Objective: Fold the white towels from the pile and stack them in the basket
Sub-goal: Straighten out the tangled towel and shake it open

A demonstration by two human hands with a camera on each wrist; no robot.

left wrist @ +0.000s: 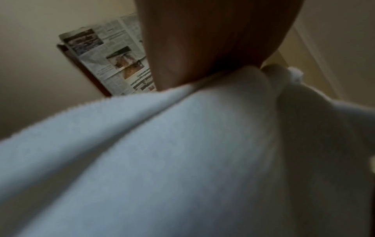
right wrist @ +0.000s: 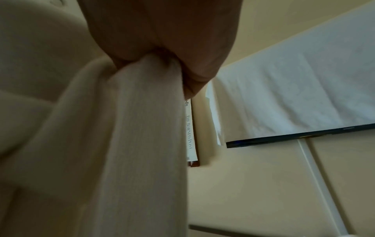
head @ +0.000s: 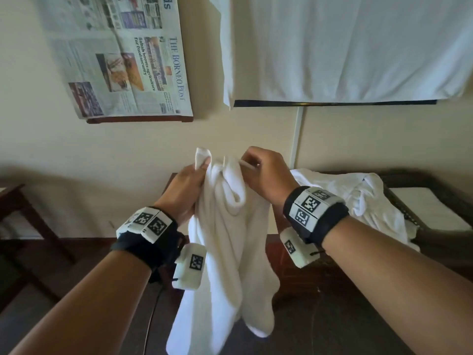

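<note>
A white towel [head: 230, 242] hangs bunched in the air above the dark wooden table [head: 320, 303]. My left hand [head: 189, 185] grips its upper left corner, which sticks out above the thumb. My right hand [head: 261, 170] pinches the top edge a little to the right. Both wrist views are filled with cloth: the towel [left wrist: 162, 160] under my left palm [left wrist: 202, 40], and the towel [right wrist: 131, 144] squeezed in my right hand [right wrist: 172, 40]. A pile of white towels [head: 358, 198] lies behind my right wrist. The dark wicker basket [head: 435, 190] stands at the right with a white towel inside.
A newspaper [head: 122, 55] hangs over a wooden frame on the cream wall. A white cloth [head: 345, 47] covers a dark screen on the upper right. A small wooden table [head: 15, 201] stands at the left. A black cable [head: 153, 316] runs down from my left wrist.
</note>
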